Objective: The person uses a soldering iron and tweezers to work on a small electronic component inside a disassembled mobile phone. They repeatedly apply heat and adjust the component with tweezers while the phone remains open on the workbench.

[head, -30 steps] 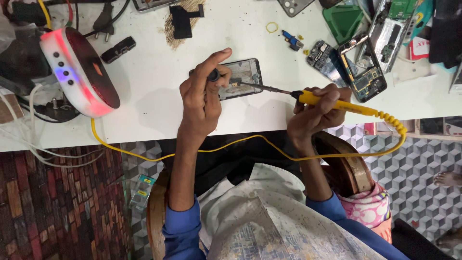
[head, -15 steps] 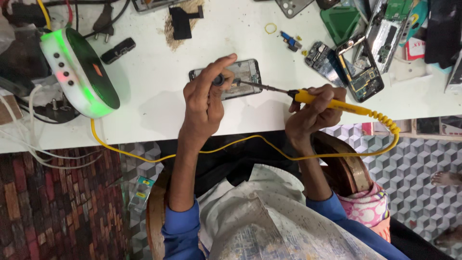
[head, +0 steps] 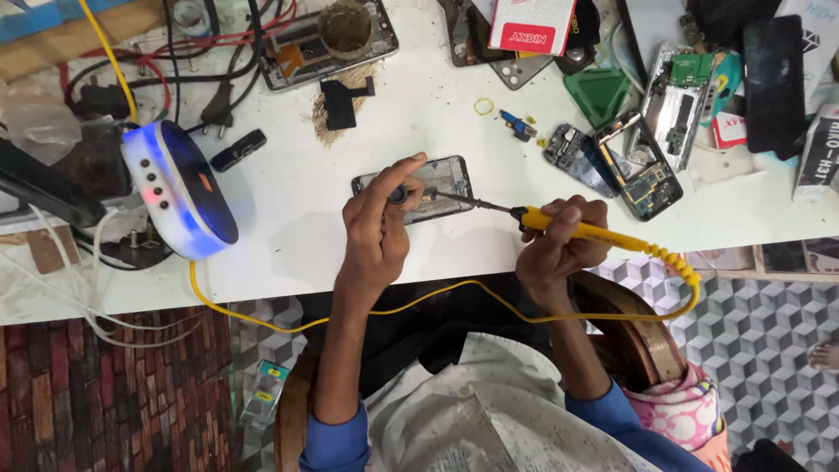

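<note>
Head view: I see my right hand (head: 559, 240) wrapped tight on the yellow-handled soldering iron (head: 581, 229), its dark tip reaching left onto the opened flat phone body (head: 437, 185). My left hand (head: 377, 234) pinches a small dark tool beside that tip, fingers closed, pressing the phone on the white worktop (head: 350, 245). Patterned grey floor tiles (head: 769, 341) lie below my right wrist.
</note>
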